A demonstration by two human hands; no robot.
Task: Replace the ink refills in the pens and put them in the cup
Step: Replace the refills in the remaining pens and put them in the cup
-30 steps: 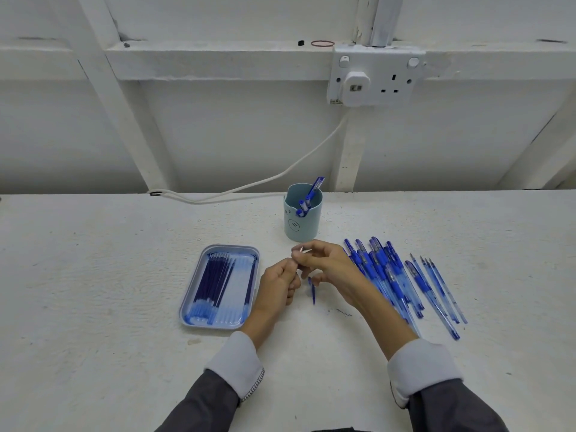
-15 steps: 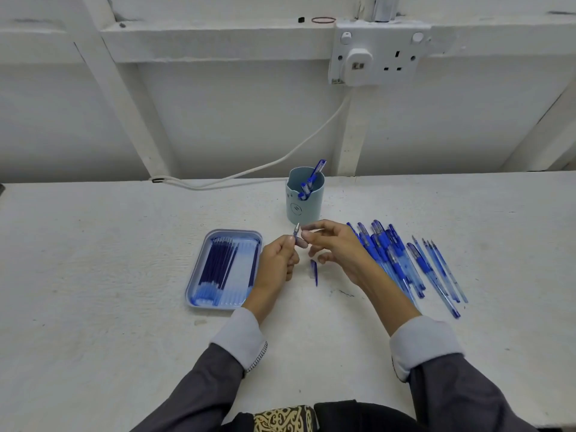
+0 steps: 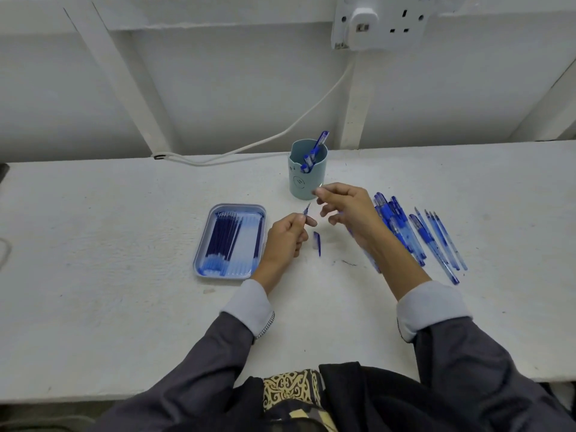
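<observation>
My left hand (image 3: 285, 238) grips a blue pen (image 3: 306, 210); only its pointed end shows above the fist. My right hand (image 3: 346, 210) is raised beside it, thumb and forefinger pinching a small thin pale pen part (image 3: 319, 188) that is too small to identify. A blue pen cap (image 3: 317, 243) lies on the table between the hands. Behind them a teal cup (image 3: 307, 185) holds a few blue pens (image 3: 315, 149). On the left, a light blue tray (image 3: 260, 210) contains several refills (image 3: 224, 241). Several blue pens (image 3: 405, 232) lie in a pile to the right.
The white table (image 3: 109, 244) meets a white wall at the back. A white cable (image 3: 249, 148) runs from the wall socket (image 3: 378, 21) down onto the table behind the cup. Part of the pen pile is covered by my right forearm.
The hands were together at the pen's end; now they have parted. My right hand has moved up and to the right with the small piece. The camera has tilted down.
</observation>
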